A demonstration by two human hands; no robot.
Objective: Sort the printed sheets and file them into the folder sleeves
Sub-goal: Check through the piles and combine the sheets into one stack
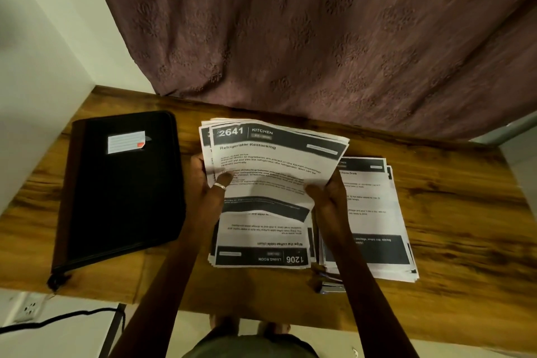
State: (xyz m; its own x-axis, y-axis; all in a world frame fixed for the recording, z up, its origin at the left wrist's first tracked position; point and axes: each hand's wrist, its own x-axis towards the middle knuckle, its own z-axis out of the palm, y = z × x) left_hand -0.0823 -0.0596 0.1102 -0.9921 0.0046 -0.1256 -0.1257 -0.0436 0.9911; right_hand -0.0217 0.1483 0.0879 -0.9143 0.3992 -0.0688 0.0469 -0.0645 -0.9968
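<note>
A: What do I have in the hands now?

B: I hold a bundle of printed sheets (273, 154), lifted above the counter (453, 192). The left hand (207, 183) is closed on the left edge, the thumb on top of the paper. The right hand (325, 192) is closed on the lower right corner. The top sheet reads "2641, Kitchen, Refrigerator Restocking".

A: And where do the other sheets lie?

B: Directly under the bundle is one pile (261, 244), turned the other way, with "1206, Living Room" on top. Just beside it on the right is a second pile (374, 212); its heading is too blurred for me to read with certainty.

A: How should I do this step well?

B: I think I am in the sorting. I would read the room heading first, then slide only the top sheet off with the thumb, so that two sheets do not go together. The kitchen sheet probably belongs to the right pile, but I must check the heading.

A: The folder?

B: The black folder (122, 192) lies closed at the left, well apart from the piles, so no filing is started.

A: The room?

B: The counter is brown wood. A purple curtain (319, 32) hangs behind it, a white wall is at the left, and a cable (58, 317) runs on the floor.
</note>
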